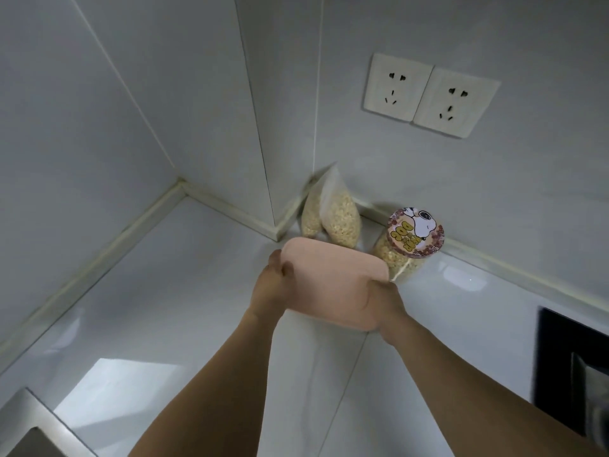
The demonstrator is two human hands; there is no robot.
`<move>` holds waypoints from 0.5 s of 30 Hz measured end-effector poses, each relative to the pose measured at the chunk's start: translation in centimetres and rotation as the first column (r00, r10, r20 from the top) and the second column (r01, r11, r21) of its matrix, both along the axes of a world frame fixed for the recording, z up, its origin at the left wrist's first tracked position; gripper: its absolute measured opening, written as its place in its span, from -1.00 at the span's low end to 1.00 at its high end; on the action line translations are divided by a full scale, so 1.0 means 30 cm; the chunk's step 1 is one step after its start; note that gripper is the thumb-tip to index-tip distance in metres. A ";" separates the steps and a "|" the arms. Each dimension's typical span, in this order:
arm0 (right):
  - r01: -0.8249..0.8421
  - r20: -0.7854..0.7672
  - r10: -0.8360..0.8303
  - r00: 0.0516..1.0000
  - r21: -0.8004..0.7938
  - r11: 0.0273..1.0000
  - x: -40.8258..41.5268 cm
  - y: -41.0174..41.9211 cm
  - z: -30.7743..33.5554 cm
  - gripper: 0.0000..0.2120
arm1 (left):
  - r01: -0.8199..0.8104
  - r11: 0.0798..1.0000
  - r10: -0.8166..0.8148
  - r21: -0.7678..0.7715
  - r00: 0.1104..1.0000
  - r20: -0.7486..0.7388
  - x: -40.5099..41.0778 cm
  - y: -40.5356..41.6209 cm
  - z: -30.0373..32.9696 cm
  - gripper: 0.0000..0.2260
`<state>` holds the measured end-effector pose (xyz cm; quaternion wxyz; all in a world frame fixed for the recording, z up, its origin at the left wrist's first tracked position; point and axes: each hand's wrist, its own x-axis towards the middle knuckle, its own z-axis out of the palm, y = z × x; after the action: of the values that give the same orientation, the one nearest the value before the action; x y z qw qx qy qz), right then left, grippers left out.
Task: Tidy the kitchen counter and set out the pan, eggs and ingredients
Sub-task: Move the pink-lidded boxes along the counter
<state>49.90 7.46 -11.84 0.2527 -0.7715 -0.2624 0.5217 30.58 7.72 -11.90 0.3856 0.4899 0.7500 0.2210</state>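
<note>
A pink rectangular box with a lid (pixel 333 282) is held over the white counter (pixel 184 291), near the back corner. My left hand (pixel 272 286) grips its left end and my right hand (pixel 384 305) grips its right front corner. Just behind the box, two clear bags of oats (pixel 333 216) lean against the wall corner. To their right stands a clear jar of oats with a cartoon-dog lid (pixel 416 233). The underside of the box is hidden, so I cannot tell whether it touches the counter.
Two white wall sockets (pixel 428 94) sit on the tiled wall above the jar. A black hob (pixel 573 364) lies at the right edge. A steel sink rim (pixel 29 427) shows at the bottom left.
</note>
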 end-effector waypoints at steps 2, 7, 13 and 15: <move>0.037 0.002 -0.037 0.999 -0.009 0.999 0.003 0.012 -0.010 -0.66 | -0.045 0.999 0.045 -0.001 0.997 0.055 0.002 0.000 -0.009 -0.62; 0.100 -0.071 -0.101 0.992 -0.016 0.995 0.005 0.015 -0.021 -0.71 | -0.145 0.989 0.143 0.001 0.977 0.155 0.009 0.011 -0.009 -0.66; 0.096 -0.131 -0.092 0.987 0.020 0.995 0.001 -0.017 0.040 -0.68 | -0.228 0.973 0.230 -0.046 0.917 0.326 -0.005 -0.048 0.028 -0.64; 0.093 -0.124 -0.085 0.989 0.057 0.994 0.009 -0.056 0.076 -0.67 | -0.252 0.967 0.252 -0.046 0.900 0.355 0.007 -0.093 0.062 -0.68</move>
<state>50.16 5.78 -9.56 0.3154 -0.7408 -0.2280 0.5475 30.77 4.93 -10.03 0.4834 0.3405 0.7242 0.3549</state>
